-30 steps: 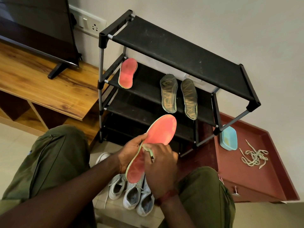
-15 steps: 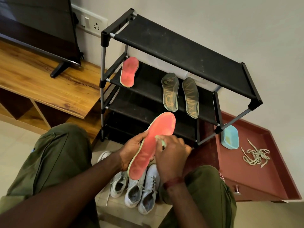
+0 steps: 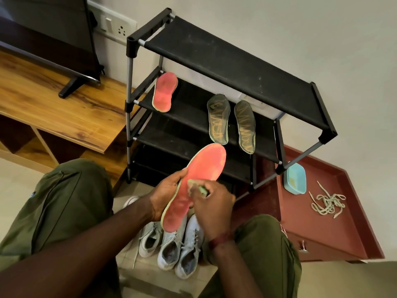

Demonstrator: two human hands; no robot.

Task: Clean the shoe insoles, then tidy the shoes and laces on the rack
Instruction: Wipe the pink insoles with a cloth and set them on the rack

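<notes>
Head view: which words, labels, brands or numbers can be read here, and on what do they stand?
No text is readable.
Two dark grey foam insoles: worn yellowish zigzag marks, no legible letters.
Small blue patch on the olive trousers: too small to read.

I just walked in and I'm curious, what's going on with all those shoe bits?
A person sits before the black shoe rack, cleaning. Their left hand holds a pink insole, and their right hand pinches a small green scrubber against it. A second pink insole and two dark insoles lie on a rack shelf. On the floor below the hands stand pale shoes, and the laces lie heaped on the red cabinet beside a blue tub.
</notes>
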